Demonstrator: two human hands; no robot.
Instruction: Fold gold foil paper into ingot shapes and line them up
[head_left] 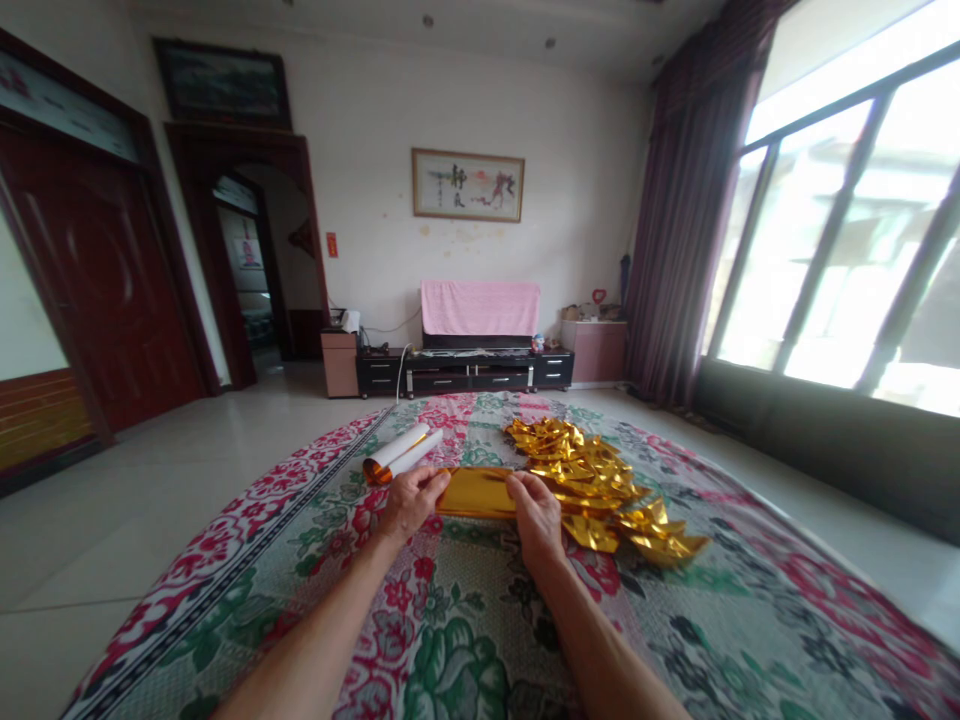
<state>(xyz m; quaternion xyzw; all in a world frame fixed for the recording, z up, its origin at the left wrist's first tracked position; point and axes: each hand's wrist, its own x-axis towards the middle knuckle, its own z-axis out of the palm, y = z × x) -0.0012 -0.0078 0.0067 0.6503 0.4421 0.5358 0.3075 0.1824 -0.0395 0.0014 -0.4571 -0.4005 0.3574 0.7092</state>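
Note:
A flat rectangle of shiny gold foil paper point(475, 492) is held stretched between both hands, just above the flowered cloth. My left hand point(412, 502) pinches its left end between thumb and fingers. At the opposite end, my right hand point(537, 510) grips it the same way, knuckles upward. A heap of folded gold foil pieces point(577, 462), pointed like little boats or ingots, lies just beyond and to the right of my right hand. Behind my left hand rest rolled sheets point(405, 452), white outside and gold inside.
The flower-patterned cloth point(457, 650) covers the broad surface in front of me, its edge curving round. Across the room stand a low black cabinet point(480, 378) and a pink cloth point(480, 307) draped above it. Tall windows point(832, 240) line the right side.

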